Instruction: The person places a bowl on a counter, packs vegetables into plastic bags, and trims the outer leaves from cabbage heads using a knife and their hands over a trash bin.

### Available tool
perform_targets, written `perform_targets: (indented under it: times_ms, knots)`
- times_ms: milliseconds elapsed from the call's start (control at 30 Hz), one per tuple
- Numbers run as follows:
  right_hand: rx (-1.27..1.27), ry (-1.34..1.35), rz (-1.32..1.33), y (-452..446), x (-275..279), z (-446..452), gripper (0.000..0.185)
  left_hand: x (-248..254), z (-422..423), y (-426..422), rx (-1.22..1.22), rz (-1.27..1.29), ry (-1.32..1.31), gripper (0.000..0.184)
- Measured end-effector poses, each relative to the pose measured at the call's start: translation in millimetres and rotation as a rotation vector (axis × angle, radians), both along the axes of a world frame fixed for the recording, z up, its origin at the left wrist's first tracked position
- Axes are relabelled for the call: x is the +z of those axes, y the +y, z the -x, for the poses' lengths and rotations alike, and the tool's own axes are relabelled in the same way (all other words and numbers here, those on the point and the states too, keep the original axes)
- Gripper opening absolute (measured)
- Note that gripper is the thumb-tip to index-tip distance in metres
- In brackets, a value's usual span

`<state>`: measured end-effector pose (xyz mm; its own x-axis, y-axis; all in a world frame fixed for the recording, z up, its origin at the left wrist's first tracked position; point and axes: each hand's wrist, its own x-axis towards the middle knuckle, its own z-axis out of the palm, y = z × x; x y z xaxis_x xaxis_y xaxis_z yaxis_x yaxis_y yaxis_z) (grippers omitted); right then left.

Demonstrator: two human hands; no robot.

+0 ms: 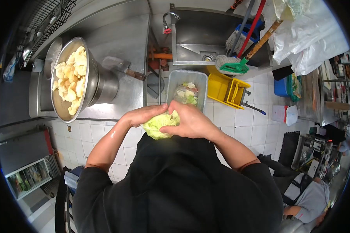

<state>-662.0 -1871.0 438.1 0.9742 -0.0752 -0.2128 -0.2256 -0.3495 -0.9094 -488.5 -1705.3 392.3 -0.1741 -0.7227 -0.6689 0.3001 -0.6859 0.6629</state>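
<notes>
Between our left hand and right hand we are cupping a round pale-green leafy head, curled fingers pressing its sides, probably for steadiness; beyond the fingers a grey rectangular plastic bin is holding mixed scraps, seemingly placed to catch them; we are counting one head, one bin
</notes>
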Motion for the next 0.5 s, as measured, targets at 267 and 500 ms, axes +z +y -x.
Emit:
perform_targets:
  times_ms: [267,500]
  knots:
    - [0.172,-0.28,0.078,1,23,7,0.029,-27,12,18,0.366,-0.047,0.225,0.057]
    - [0.094,-0.389,0.189,-22,-21,23,0.02,-60,24,-15,0.961,0.122,0.469,0.053]
